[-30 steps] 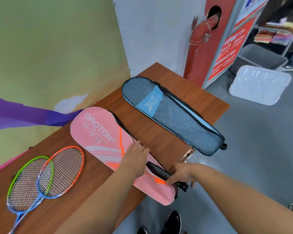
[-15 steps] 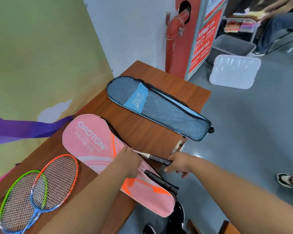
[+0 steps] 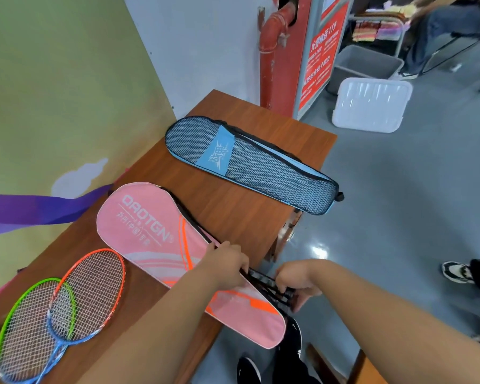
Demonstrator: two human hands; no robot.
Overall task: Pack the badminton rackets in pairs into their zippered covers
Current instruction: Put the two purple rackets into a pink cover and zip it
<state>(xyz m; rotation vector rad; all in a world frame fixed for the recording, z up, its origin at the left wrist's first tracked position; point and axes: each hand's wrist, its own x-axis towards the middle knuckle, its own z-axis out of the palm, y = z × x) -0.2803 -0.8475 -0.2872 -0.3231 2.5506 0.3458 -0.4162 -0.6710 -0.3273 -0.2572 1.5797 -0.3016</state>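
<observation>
Risk: the black wrapped racket handles point(image 3: 266, 284) could catch on the zip edge. The flat pink cloth racket cover point(image 3: 150, 239) could also slip off the brown wooden table point(image 3: 233, 214), because its thin end hangs over the side.
Left hand: the left hand point(image 3: 227, 266) curls its fingers over the cover's open edge and holds it.
Right hand: the right hand point(image 3: 297, 278) is wrapped tight round the handle ends.
Handles: they lie between the two hands, poking out near the cover's thin end.
Not packed: two loose rackets with green and orange rims point(image 3: 67, 314) lie to the left.
</observation>
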